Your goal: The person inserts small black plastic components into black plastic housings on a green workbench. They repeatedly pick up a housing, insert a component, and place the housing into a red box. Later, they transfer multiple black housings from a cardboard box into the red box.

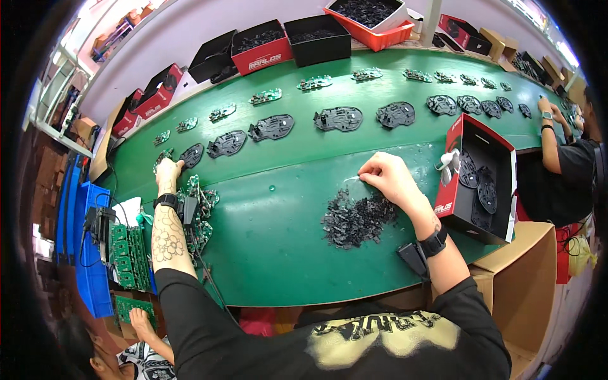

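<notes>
At the left of the table my left hand (168, 175) has its fingers closed on the edge of a small green circuit board (161, 157). Beside that hand lies a black mouse shell (191, 154); a heap of populated circuit boards (201, 218) is next to my left wrist. My right hand (387, 178) is pinched over the far edge of a pile of small black pieces (356, 218). What its fingertips hold, if anything, is too small to make out. Wrist straps with black boxes are on both my arms.
Curved rows of circuit boards (315, 82) and black mouse shells (338, 118) cross the green table (278, 259). An open red-and-black box (506, 183) with shells stands right, above a cardboard carton (525, 278). Bins (316, 47) line the back. Co-workers sit right and lower left.
</notes>
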`<state>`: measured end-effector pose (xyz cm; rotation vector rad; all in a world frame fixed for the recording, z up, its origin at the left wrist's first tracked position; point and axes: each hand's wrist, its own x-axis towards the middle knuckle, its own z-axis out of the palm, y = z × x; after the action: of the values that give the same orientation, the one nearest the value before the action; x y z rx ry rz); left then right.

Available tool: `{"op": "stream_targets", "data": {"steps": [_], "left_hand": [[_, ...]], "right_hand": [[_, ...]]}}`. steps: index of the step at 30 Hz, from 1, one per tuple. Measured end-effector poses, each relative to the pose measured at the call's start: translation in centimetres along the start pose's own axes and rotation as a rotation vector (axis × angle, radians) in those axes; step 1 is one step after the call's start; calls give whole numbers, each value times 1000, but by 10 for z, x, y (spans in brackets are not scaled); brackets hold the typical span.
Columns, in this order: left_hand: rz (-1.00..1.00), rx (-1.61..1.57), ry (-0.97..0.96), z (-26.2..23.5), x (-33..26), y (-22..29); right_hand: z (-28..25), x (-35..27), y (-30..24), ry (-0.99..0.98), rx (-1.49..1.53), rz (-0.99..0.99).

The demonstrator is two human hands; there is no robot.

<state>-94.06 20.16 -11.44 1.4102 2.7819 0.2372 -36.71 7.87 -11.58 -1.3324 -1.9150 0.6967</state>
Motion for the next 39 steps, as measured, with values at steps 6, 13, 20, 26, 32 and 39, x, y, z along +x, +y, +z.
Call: {"op": "stream_targets", "data": {"steps": [6,13,20,26,32,39], "left_hand": [[657,-236,457,-19,-63,73],[1483,-608,74,-78,-294,242],[1744,-645,73,-76,-458,371],[1860,-212,-258,-13,-506,440],[2012,-141,-217,-1,-524,448],[1894,-247,-440,-21,-508,445]], "right_hand": [[4,-1,3,42,10,-17],[6,3,7,47,115,94],[-2,2,52,241,-96,-196],[13,2,18,105,-191,-24],[19,-4,11,94,-163,-61],[20,0,14,159,-131,-21]]}}
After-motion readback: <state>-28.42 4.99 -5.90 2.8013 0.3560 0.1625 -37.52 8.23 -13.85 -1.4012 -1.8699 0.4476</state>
